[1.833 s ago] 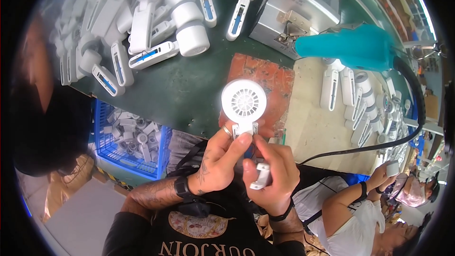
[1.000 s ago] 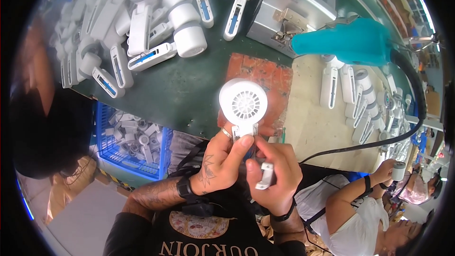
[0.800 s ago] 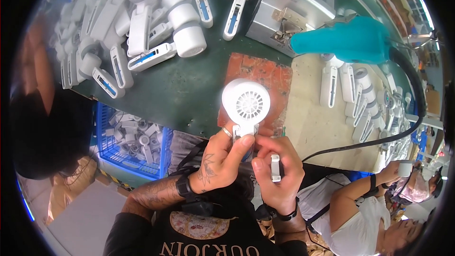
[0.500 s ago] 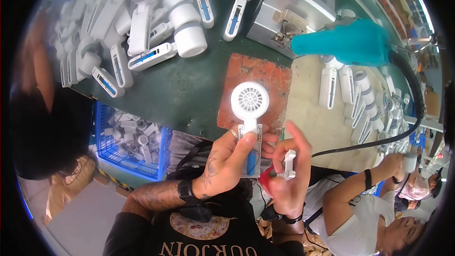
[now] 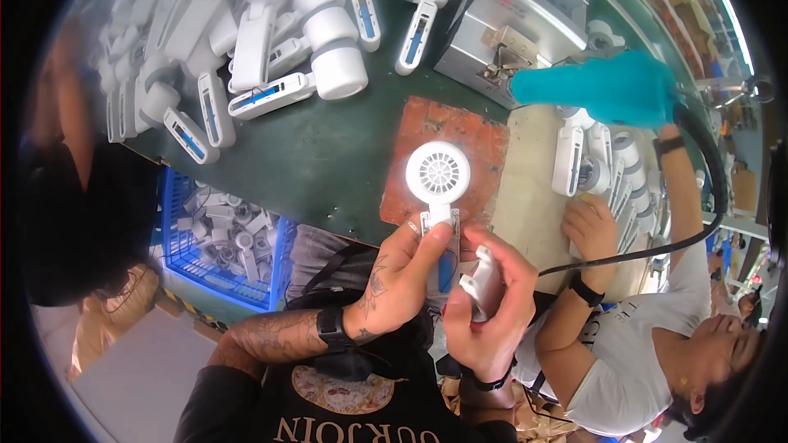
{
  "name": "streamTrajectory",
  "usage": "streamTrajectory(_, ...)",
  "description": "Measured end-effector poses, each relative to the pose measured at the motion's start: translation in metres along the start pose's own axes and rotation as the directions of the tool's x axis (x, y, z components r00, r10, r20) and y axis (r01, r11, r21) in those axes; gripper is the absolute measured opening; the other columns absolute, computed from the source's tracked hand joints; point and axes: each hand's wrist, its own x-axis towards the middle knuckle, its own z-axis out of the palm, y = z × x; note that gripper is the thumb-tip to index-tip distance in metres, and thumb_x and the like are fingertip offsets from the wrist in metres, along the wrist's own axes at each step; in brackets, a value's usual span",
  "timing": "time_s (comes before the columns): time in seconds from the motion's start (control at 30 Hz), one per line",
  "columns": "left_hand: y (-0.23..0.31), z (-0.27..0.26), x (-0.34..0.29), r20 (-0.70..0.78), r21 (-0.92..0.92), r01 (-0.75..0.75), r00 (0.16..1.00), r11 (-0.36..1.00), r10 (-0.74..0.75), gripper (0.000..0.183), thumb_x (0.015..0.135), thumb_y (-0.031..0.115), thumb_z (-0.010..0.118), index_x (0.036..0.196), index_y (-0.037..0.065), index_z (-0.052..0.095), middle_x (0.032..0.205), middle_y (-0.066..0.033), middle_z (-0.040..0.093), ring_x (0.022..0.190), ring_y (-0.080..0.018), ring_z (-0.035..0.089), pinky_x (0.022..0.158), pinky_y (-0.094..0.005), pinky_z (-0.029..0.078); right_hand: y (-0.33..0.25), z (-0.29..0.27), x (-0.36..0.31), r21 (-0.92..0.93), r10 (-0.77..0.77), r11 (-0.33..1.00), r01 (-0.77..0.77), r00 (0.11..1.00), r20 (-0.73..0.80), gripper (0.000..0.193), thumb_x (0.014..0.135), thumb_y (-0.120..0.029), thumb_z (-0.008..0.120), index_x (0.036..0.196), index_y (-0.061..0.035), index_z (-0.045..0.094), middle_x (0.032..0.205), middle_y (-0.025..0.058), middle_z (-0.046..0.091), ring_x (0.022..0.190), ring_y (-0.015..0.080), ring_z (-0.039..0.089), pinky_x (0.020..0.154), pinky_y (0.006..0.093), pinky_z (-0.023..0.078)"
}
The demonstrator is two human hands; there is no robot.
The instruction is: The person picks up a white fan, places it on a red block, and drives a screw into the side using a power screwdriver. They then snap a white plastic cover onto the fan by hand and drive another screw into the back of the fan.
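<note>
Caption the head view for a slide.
Left hand grips a white round-headed plastic fan; right hand holds a curved white plastic piece nearby.

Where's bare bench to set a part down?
Green tabletop between the left fan heap, blue basket and red board; a narrower beige strip between board and right-hand fans. Crowded: upper left; right, by a co-worker's hand; the board, overlapped by the held fan.

Green surface, scuffed; beige covering, its right part; grey panel, flat, lower left; pale floor, alongside; brownish shelving, upper right, contents too blurred for me to itemise; bright strip light, far right.
</note>
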Motion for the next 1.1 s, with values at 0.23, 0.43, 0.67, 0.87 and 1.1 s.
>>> streamTrajectory(0.23, -0.001, -0.005, -0.004, 0.055, 0.077, -0.119, 0.992, 0.990, 0.115, 0.037, 0.109, 0.017, 0.040, 0.139, -0.004, 0.047, 0.129, -0.0176, 0.063, 0.120, -0.0234, 0.061, 0.105, -0.0369, 0.047, -0.005, -0.001, -0.002, -0.087, 0.015, 0.996, -0.006, 0.995, 0.103, 0.049, 0.088, -0.017, 0.066, 0.128, 0.0066, 0.051, 0.123, 0.0215, 0.065, 0.115, 0.0279, 0.063, 0.100, 0.0383, 0.048)
streamTrajectory(0.43, -0.005, -0.009, -0.006, 0.081, 0.160, -0.262, 0.964, 0.952, 0.252, 0.038, 0.107, 0.015, 0.042, 0.140, -0.005, 0.045, 0.129, -0.0201, 0.062, 0.120, -0.0258, 0.061, 0.105, -0.0401, 0.047, -0.018, -0.005, -0.007, 0.363, 0.355, 0.858, -0.365, 0.930, 0.097, 0.056, 0.090, -0.033, 0.066, 0.126, 0.0078, 0.052, 0.124, 0.0201, 0.065, 0.079, 0.0148, 0.066, 0.071, 0.0253, 0.050)
streamTrajectory(0.67, -0.001, -0.009, -0.002, 0.057, 0.173, -0.177, 0.984, 0.969, 0.169, 0.039, 0.109, 0.020, 0.040, 0.138, -0.007, 0.047, 0.128, -0.0200, 0.063, 0.118, -0.0251, 0.062, 0.104, -0.0400, 0.048, -0.003, -0.017, -0.003, 0.532, 0.379, 0.706, -0.467, 0.884, 0.273, 0.050, 0.097, -0.031, 0.055, 0.128, 0.0074, 0.049, 0.135, 0.0231, 0.060, 0.067, 0.0140, 0.062, 0.060, 0.0248, 0.046)
streamTrajectory(0.87, 0.002, -0.004, -0.005, 0.046, 0.106, -0.129, 0.991, 0.986, 0.125, 0.043, 0.110, 0.026, 0.037, 0.136, -0.006, 0.050, 0.129, -0.0211, 0.063, 0.117, -0.0239, 0.062, 0.102, -0.0370, 0.049, 0.000, -0.016, -0.009, 0.590, 0.397, 0.643, -0.488, 0.871, 0.288, 0.055, 0.098, -0.042, 0.052, 0.127, 0.0051, 0.050, 0.137, 0.0226, 0.059, 0.067, 0.0138, 0.062, 0.056, 0.0238, 0.041)
streamTrajectory(1.1, 0.009, 0.011, -0.002, -0.024, -0.155, -0.036, 0.999, 0.987, 0.032, 0.043, 0.110, 0.027, 0.038, 0.138, -0.005, 0.048, 0.132, -0.0219, 0.060, 0.115, -0.0258, 0.063, 0.102, -0.0391, 0.050, 0.002, -0.010, -0.003, 0.512, 0.357, 0.803, -0.304, 0.934, -0.006, 0.079, 0.088, -0.054, 0.059, 0.133, 0.0101, 0.048, 0.115, 0.0209, 0.062, 0.063, 0.0110, 0.053, 0.058, 0.0221, 0.039)
